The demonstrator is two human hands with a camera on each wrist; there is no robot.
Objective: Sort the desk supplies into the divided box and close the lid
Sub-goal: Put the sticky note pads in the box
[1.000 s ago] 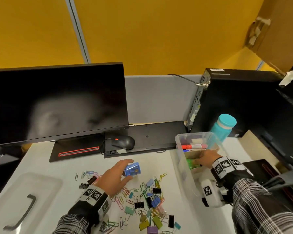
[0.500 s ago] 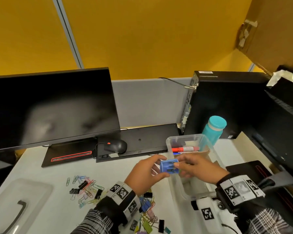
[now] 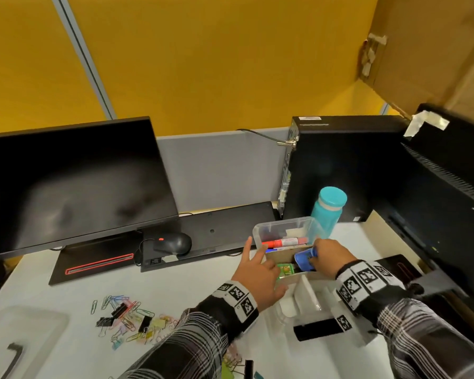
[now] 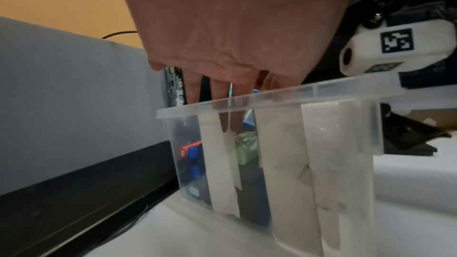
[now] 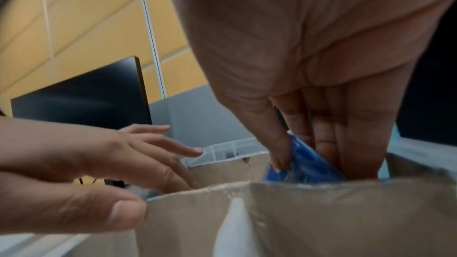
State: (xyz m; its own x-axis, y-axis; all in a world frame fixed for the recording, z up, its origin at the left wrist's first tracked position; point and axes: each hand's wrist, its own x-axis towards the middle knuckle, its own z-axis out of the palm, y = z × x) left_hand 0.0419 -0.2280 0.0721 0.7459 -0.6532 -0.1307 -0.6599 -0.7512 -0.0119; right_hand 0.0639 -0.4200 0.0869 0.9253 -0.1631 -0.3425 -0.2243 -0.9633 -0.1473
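The clear divided box (image 3: 285,224) stands at the desk's right, with cardboard dividers (image 5: 296,198) inside. My right hand (image 3: 319,257) pinches a small blue case (image 3: 303,262) between thumb and fingers and holds it down in a middle compartment (image 5: 314,169). My left hand (image 3: 260,266) is open with fingers spread. It reaches over the box's left rim (image 4: 321,89), and its thumb (image 5: 123,216) touches a divider. A green item (image 3: 285,269) lies in the same compartment. Red and blue markers (image 3: 282,242) lie in the far one. Loose paper clips and binder clips (image 3: 129,321) lie on the desk to the left.
The clear lid (image 3: 19,337) with a black handle lies at the front left. A monitor (image 3: 71,181), mouse (image 3: 173,242) and black keyboard tray (image 3: 216,231) stand behind. A teal bottle (image 3: 330,209) and PC tower (image 3: 340,165) crowd the box's far side.
The blue case passed from my left hand to my right, which carried it down into the box. My left hand let go and moved to the box's rim.
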